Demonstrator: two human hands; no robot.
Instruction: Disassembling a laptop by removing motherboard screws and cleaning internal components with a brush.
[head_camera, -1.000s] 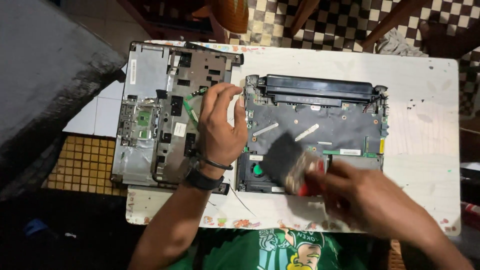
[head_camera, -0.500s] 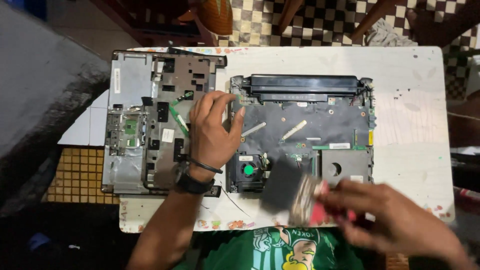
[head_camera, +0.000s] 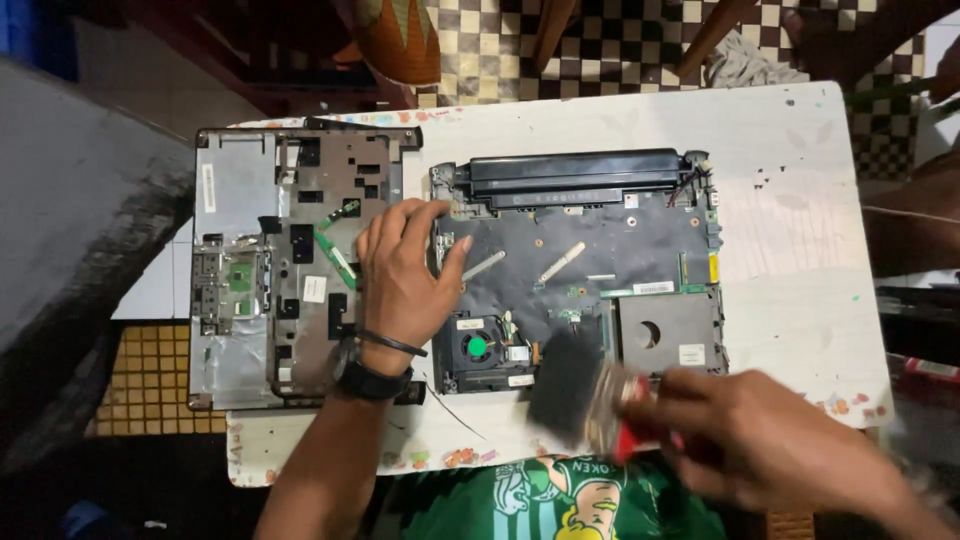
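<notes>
While the left hand lay flat, holding nothing, on the opened laptop base's left edge, the right hand gripped a brush, bristles over its near edge.

Under my left hand I see the laptop base, its matt black film dull beside my fingertips. My right hand grips a brush: soft dark bristles beyond the fingers, a shiny metal band, glossy red handle. The table looks scuffed, painted white.
</notes>
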